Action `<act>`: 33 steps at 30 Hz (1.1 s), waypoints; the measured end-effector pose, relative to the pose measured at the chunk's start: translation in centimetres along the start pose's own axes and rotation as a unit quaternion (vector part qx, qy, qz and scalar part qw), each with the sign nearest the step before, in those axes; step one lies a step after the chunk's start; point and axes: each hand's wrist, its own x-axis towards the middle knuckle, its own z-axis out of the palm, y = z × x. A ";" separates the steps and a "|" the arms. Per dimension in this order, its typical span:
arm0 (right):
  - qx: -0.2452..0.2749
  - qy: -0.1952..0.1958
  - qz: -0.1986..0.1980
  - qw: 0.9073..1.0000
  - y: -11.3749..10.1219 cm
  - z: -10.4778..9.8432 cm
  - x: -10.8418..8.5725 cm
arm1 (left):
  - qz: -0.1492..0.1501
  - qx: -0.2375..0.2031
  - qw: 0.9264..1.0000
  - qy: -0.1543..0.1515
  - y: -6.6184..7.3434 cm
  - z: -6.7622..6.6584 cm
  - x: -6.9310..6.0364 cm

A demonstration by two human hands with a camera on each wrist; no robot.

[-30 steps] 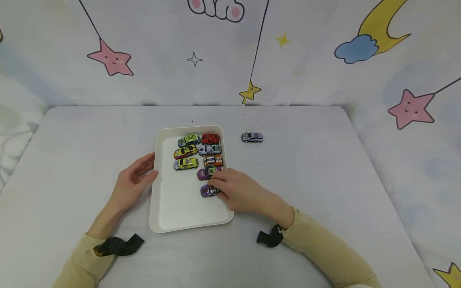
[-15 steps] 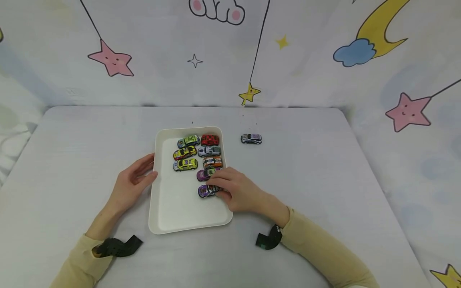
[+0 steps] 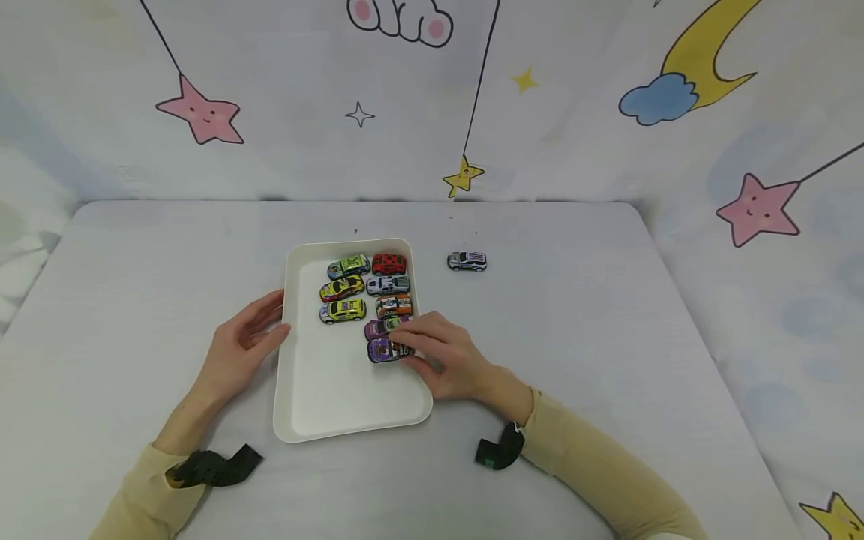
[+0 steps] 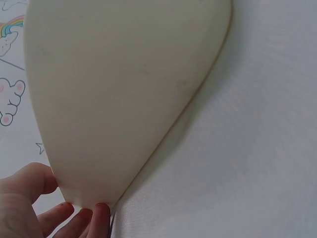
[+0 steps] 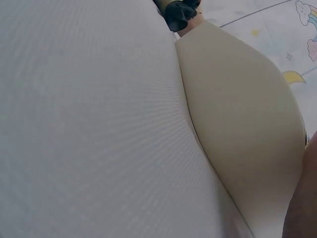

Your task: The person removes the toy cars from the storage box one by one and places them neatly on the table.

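Note:
In the head view, a white tray (image 3: pixel 324 405) holds several small toy cars. My left hand (image 3: pixel 232 352) rests against its left side with fingers loosely extended; in the left wrist view, that hand's thumb and fingertips touch the tray's outer wall (image 4: pixel 114 99). Over the right rim, my right hand (image 3: pixel 448 360) pinches a purple toy car (image 3: pixel 382 350), its right end covered by the fingers. Directly above lies a magenta-and-green toy car (image 3: pixel 378 328), partly hidden by the same hand. An orange-and-white toy car (image 3: pixel 394 305) sits just beyond.
Outside the tray, a silver-grey toy car (image 3: pixel 466 261) lies on the white table to the right. A yellow car (image 3: pixel 343 311) is the nearest one in the tray's left column. Black straps hang at both wrists.
My right hand has slid the purple car slightly left and up, so it now lies right against the magenta-and-green car. My left hand stays at the tray's side.

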 end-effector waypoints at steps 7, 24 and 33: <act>-0.028 0.079 -0.016 0.996 0.3 0.3 0.2 | 0.001 0.004 1.000 0.004 0.1 -0.2 -0.1; -0.081 0.127 0.078 0.985 2.8 -2.0 -1.1 | 0.001 0.002 1.000 0.002 -0.2 0.2 0.1; -0.104 0.103 0.102 0.984 4.3 -3.2 -1.7 | 0.002 0.013 1.000 0.000 -0.2 -0.1 0.0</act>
